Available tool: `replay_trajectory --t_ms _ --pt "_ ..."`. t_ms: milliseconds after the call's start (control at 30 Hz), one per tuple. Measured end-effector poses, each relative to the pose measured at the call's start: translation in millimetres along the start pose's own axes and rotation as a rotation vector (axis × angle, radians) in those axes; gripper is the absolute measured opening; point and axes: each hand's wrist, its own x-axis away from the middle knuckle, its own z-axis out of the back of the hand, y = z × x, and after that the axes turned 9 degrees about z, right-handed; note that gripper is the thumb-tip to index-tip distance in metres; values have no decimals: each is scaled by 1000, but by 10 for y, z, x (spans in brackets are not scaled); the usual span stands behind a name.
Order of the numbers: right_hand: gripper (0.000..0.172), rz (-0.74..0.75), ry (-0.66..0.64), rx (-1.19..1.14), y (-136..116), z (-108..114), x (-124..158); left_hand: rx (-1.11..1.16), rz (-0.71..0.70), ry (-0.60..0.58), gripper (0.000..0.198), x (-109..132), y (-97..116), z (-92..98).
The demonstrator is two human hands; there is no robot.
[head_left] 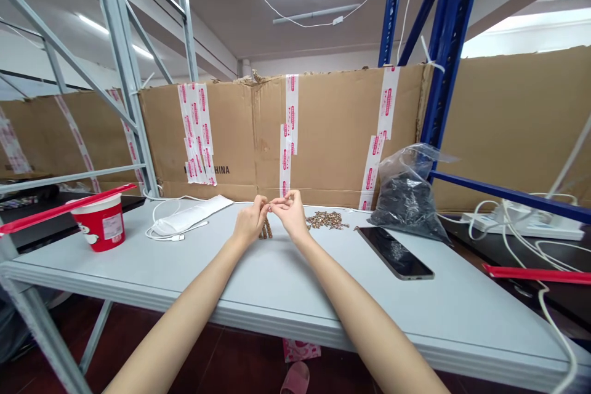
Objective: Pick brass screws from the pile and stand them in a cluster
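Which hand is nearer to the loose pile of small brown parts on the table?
Right. The right hand sits just left of the pile of brown parts, apart from it; the left hand is beyond it, farther left.

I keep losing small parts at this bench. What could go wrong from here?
1. The tiny piece pinched between the left hand and right hand could slip and roll off the table.
2. A wrist sweep might scatter the loose pile of brown parts toward the phone nearby.
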Motion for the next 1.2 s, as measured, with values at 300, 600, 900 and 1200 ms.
replay_trajectory --t_ms 300,600,900,1200 --pt "27 -138 -201 -70 29 109 -39 -142 -151 57 21 19 -132 -57" --pt "19 33 -333 237 -51 152 -40 -126 -251 165 20 14 -222 -144" --pt "23 -34 -414 109 -17 152 -44 -220 -225 190 28 12 -112 13" --pt "22 -42 -270 125 149 185 -70 -234 -236 78 28 -2 -139 45"
